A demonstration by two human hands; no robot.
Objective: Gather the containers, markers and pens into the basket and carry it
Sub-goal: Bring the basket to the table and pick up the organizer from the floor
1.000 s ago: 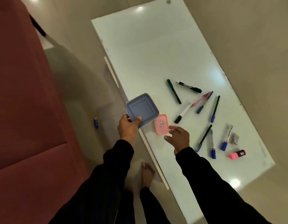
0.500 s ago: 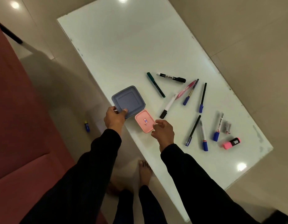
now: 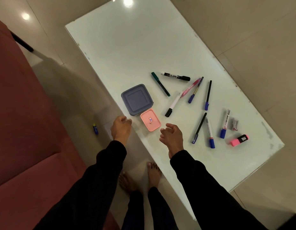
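Observation:
A blue-grey square container [image 3: 137,99] sits on the white table [image 3: 144,47] near its left edge. Touching its near corner is a smaller pink container [image 3: 150,120]. My left hand [image 3: 120,129] hovers just left of the pink one, fingers loosely curled, holding nothing. My right hand [image 3: 171,136] hovers just right of it, also empty. Several pens and markers lie to the right: a green pen [image 3: 160,84], a black marker [image 3: 175,76], a white marker [image 3: 173,105], blue-capped pens [image 3: 207,95], and a pink highlighter [image 3: 239,140]. No basket is in view.
A red sofa [image 3: 19,113] fills the left side. A small blue item [image 3: 95,129] lies on the tiled floor between sofa and table. A small sharpener-like piece [image 3: 234,125] sits near the highlighter. My bare feet [image 3: 140,176] stand at the table's near edge.
My left hand set the blue-grey container down on the table beside the pink one and let go. Both hands have drawn back a little. The camera view shifted.

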